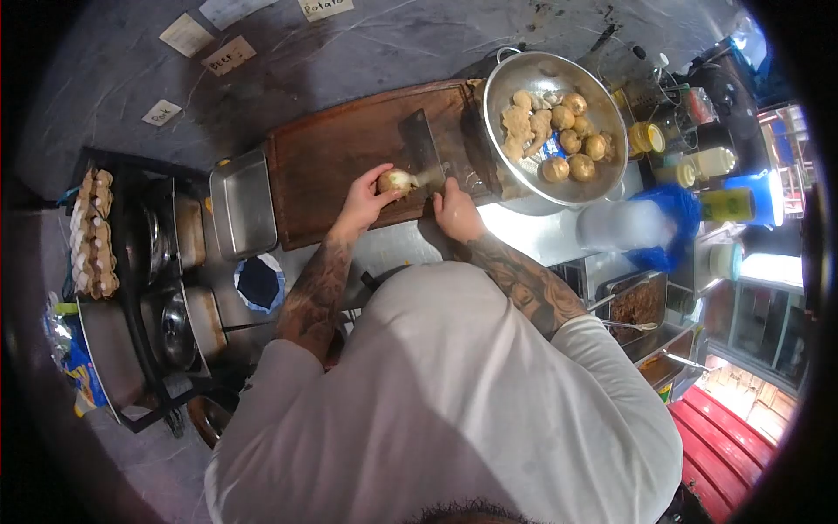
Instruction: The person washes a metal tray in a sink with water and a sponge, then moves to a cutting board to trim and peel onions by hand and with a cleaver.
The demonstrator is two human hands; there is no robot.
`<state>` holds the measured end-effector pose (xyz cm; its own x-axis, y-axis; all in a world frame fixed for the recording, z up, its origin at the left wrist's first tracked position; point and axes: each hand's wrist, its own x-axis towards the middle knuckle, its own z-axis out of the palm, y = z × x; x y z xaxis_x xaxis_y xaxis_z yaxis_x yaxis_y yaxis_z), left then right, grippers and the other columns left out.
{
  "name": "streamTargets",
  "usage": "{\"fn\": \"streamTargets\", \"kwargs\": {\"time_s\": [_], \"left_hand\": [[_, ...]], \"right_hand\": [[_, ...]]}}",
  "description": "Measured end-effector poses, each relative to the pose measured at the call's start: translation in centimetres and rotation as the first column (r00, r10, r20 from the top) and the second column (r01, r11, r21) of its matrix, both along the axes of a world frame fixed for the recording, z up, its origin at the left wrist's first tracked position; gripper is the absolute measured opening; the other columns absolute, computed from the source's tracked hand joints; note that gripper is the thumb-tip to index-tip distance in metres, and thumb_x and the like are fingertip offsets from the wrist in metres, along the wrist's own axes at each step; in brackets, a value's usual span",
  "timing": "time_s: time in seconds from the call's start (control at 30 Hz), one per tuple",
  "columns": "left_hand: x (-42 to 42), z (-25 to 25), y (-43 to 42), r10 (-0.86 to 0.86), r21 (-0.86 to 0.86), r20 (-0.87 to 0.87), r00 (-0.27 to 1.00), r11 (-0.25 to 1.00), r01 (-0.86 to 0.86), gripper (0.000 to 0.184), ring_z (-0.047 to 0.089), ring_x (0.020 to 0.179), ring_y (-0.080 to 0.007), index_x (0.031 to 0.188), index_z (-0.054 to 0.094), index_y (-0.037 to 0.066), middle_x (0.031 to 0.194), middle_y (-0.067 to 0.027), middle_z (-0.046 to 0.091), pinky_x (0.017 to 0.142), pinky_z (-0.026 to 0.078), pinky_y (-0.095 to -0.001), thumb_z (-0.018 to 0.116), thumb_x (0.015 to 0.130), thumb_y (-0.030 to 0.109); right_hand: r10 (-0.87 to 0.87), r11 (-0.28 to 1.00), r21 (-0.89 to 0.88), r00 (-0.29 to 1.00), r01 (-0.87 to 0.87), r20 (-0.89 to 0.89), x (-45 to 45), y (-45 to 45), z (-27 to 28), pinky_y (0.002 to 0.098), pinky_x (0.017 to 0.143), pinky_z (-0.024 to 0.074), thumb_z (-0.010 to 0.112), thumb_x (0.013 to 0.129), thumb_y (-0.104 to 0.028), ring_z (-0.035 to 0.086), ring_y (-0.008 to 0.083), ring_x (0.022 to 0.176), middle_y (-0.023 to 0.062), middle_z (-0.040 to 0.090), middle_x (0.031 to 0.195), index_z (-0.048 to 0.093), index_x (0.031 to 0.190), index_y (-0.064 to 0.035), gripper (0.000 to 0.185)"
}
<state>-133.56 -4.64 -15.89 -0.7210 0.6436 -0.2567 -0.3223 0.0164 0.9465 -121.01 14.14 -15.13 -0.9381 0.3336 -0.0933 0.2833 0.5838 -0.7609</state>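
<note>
A grey marbled wall (419, 48), with handwritten cards (229, 56) reading "Pork," "BEEF" and "Potato," backs a steel tabletop (524, 234) around a dark wooden cutting board (323, 157). Well to the left of the board, cartons of eggs (92, 236) stand stacked beside metal pans (188, 227); a rectangular steel tray (242, 205) sits just beside the board's left end. Over the near part of the board, a person's left hand (362, 199) closes its fingers around a partly pale onion (398, 181); whether the onion touches the wood cannot be told. Right of it, at the board's near edge, the right hand (457, 212) grips a broad-bladed knife (421, 138), its blade reaching across the board. At the board's right end, a two-handled steel bowl (602, 96) holds brown onions (581, 166) and knobbly tan roots (518, 131). Beyond it, well right of the board, are bottles (714, 162) and a blue plastic bag (685, 218).
</note>
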Motion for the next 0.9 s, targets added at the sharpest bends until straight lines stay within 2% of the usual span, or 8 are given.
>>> {"fn": "streamTargets", "kwargs": {"time_s": [0.13, 0.2, 0.23, 0.3, 0.5, 0.63, 0.8, 0.9], "left_hand": [[0.2, -0.3, -0.4, 0.044, 0.063, 0.021, 0.999, 0.997, -0.046, 0.055, 0.059, 0.118, -0.0202, 0.143, 0.043, -0.002, 0.129, -0.011, 0.06, 0.103, 0.05, -0.0337, 0.062, 0.091, -0.008], [0.2, 0.2, -0.3, 0.17, 0.16, 0.261, 0.95, 0.963, -0.217, 0.053, 0.057, 0.123, -0.0222, 0.144, 0.042, -0.002, 0.135, -0.0121, 0.055, 0.106, 0.046, -0.0345, 0.06, 0.094, -0.005], [-0.1, 0.5, -0.2, 0.171, 0.16, 0.261, 0.95, 0.963, -0.217, 0.053, 0.057, 0.123, -0.0222, 0.144, 0.042, -0.002, 0.135, -0.0121, 0.055, 0.106, 0.046, -0.0345, 0.06, 0.094, -0.005], [-0.9, 1.0, 0.0, 0.175, 0.332, 0.287, 0.942, 0.904, -0.269, 0.044, 0.055, 0.126, -0.0255, 0.143, 0.041, -0.001, 0.138, -0.0134, 0.053, 0.108, 0.044, -0.0385, 0.052, 0.1, 0.002], [-1.6, 3.5, -0.8, 0.012, 0.48, 0.5, 0.866, 0.828, -0.289, 0.037, 0.055, 0.123, -0.0249, 0.137, 0.048, 0.003, 0.134, -0.0118, 0.055, 0.107, 0.044, -0.0411, 0.048, 0.106, 0.024], [-1.7, 0.0, -2.0, 0.171, 0.328, 0.486, 0.857, 0.873, -0.36, 0.039, 0.054, 0.119, -0.0242, 0.136, 0.049, 0.006, 0.132, -0.0104, 0.056, 0.101, 0.046, -0.0392, 0.05, 0.105, 0.028], [-0.1, 1.6, -0.6, 0.012, 0.429, 0.488, 0.873, 0.867, -0.252, 0.041, 0.054, 0.118, -0.021, 0.141, 0.047, 0.007, 0.134, -0.0092, 0.054, 0.099, 0.046, -0.0389, 0.05, 0.102, 0.021], [0.5, 3.5, 0.5, 0.035, 0.389, 0.425, 0.905, 0.895, -0.218, 0.043, 0.056, 0.12, -0.0233, 0.142, 0.046, 0.005, 0.131, -0.011, 0.057, 0.1, 0.049, -0.0395, 0.053, 0.102, 0.018]], "right_hand": [[-0.006, 1.0, 0.007, 0.999, 0.006, -0.034, 0.1, -0.1, -0.2, 0.0612, 0.069, 0.0494, 0.055, 0.095, -0.015, 0.063, 0.0544, 0.076, 0.0359, 0.062, 0.076, 0.043, 0.101, 0.0048, 0.024], [-0.008, 1.0, 0.007, 0.999, 0.008, -0.041, 0.0, -0.1, -0.3, 0.0614, 0.068, 0.0493, 0.056, 0.095, -0.015, 0.062, 0.0544, 0.076, 0.0359, 0.062, 0.075, 0.043, 0.1, 0.0047, 0.024], [-0.009, 1.0, 0.011, 0.999, 0.01, -0.051, 0.0, -0.1, -0.3, 0.0614, 0.068, 0.0492, 0.056, 0.095, -0.015, 0.062, 0.0545, 0.075, 0.0359, 0.061, 0.075, 0.043, 0.1, 0.0047, 0.024], [-0.008, 1.0, 0.017, 0.998, 0.009, -0.062, 0.1, -0.1, -0.8, 0.0614, 0.068, 0.0491, 0.056, 0.095, -0.015, 0.062, 0.0545, 0.075, 0.0359, 0.061, 0.075, 0.043, 0.1, 0.0047, 0.024], [-0.014, 1.0, 0.026, 0.998, 0.015, -0.056, 0.1, 0.0, 0.1, 0.0612, 0.067, 0.0485, 0.056, 0.095, -0.016, 0.062, 0.0553, 0.075, 0.0362, 0.061, 0.074, 0.044, 0.101, 0.0046, 0.025], [-0.033, 0.999, -0.039, 0.995, 0.03, -0.089, 0.6, 0.7, 3.4, 0.061, 0.067, 0.0475, 0.056, 0.097, -0.019, 0.061, 0.0547, 0.078, 0.034, 0.062, 0.075, 0.048, 0.101, -0.001, 0.02], [-0.052, 0.998, -0.05, 0.989, 0.045, -0.141, 0.4, 2.3, 6.7, 0.06, 0.069, 0.0482, 0.055, 0.097, -0.02, 0.062, 0.0524, 0.079, 0.0308, 0.065, 0.081, 0.053, 0.1, -0.0037, 0.017], [0.02, 0.992, 0.123, 0.993, -0.006, -0.117, 0.0, 3.5, 7.0, 0.0589, 0.07, 0.0494, 0.058, 0.092, -0.015, 0.063, 0.0505, 0.08, 0.0294, 0.065, 0.08, 0.05, 0.103, -0.0018, 0.019]]}}
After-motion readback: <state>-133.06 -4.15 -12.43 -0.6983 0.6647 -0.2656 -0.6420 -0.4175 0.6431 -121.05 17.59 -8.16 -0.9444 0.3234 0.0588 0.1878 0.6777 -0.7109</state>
